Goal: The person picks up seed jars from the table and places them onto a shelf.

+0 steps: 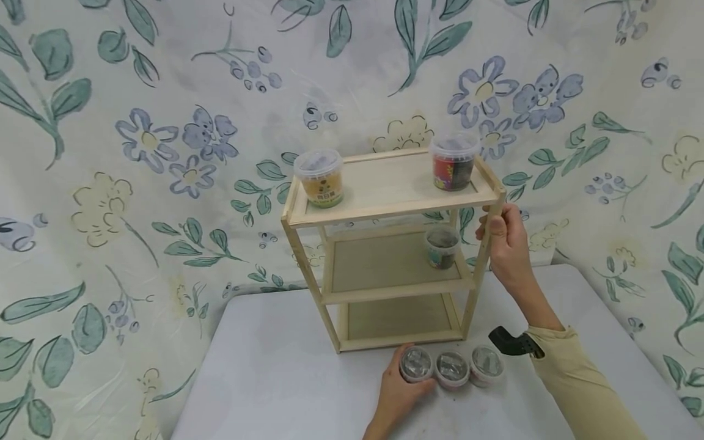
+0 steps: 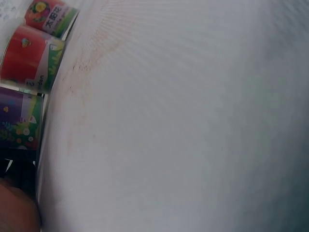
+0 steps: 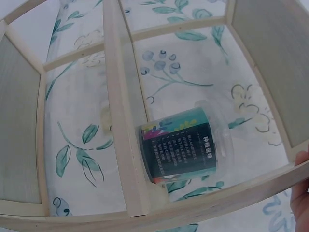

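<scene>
Pale wood is shaped into a three-tiered rack (image 1: pixel 390 183), its squared right post gripped in the curled fingers of the right hand (image 1: pixel 508 244); at its foot, on the smooth white table (image 1: pixel 264 366), a round purple-labelled cup (image 2: pixel 19 118) is held between the curved thumb and fingers of the left hand (image 1: pixel 400 391); two red-labelled cups (image 2: pixel 33 58) are lined up beside it, 太阳花 readable on the farther; on the middle tier, a teal-and-black cup (image 3: pixel 181 145) is seated, 种植说明 printed in white; up top, a yellow-labelled cup (image 1: pixel 321 184) and a red-and-black cup (image 1: pixel 453 168) are stationed at opposite ends, topped with clear plastic lids.
</scene>
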The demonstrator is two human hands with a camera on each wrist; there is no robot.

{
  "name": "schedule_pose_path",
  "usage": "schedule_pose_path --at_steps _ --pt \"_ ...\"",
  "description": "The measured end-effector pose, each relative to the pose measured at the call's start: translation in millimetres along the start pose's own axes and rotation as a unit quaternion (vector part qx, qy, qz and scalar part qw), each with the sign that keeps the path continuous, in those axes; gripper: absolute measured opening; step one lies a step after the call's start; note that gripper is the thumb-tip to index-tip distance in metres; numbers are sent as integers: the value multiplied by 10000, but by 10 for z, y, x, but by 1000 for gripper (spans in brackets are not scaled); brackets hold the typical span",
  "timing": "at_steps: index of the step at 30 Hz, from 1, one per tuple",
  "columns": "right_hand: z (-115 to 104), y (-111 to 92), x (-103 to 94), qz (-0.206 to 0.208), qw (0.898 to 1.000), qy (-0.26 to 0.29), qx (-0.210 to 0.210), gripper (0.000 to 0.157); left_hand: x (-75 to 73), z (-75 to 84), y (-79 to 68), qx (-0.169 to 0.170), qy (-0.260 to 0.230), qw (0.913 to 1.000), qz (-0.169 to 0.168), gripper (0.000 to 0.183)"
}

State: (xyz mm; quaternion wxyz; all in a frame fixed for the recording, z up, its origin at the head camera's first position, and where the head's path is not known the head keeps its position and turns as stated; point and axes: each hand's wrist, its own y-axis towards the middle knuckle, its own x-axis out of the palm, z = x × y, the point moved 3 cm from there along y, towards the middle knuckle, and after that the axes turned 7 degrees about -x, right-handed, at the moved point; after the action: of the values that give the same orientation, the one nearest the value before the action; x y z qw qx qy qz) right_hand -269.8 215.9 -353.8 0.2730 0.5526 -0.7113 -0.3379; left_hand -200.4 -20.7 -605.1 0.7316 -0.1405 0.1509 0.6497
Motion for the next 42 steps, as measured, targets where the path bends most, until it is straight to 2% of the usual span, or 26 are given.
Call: schedule_pose_path --at_steps 6,17,25,32,35,38,42 --pt "-1 10 2 -17 9999 -162 -19 54 -7 14 3 78 -52 9999 37 80" --pt "-15 -4 40 -44 9998 -170 -5 50 -22 2 -31 -111 16 9999 39 82" --pt "-28 5 42 -8 9994 -342 -65 51 -41 42 -35 -104 104 9999 77 81" --pt "-41 1 42 -15 9997 -248 49 36 -50 61 -19 -152 205 9997 20 81" --pt "-43 -6 44 8 9997 -225 59 37 -59 68 -31 -125 188 9997 13 80" --pt "-47 -13 45 14 9997 -231 90 39 -72 106 -50 -79 154 9998 -22 79" --pt "-60 -2 43 -3 9994 -334 81 40 -105 241 -46 -8 140 9999 -100 79"
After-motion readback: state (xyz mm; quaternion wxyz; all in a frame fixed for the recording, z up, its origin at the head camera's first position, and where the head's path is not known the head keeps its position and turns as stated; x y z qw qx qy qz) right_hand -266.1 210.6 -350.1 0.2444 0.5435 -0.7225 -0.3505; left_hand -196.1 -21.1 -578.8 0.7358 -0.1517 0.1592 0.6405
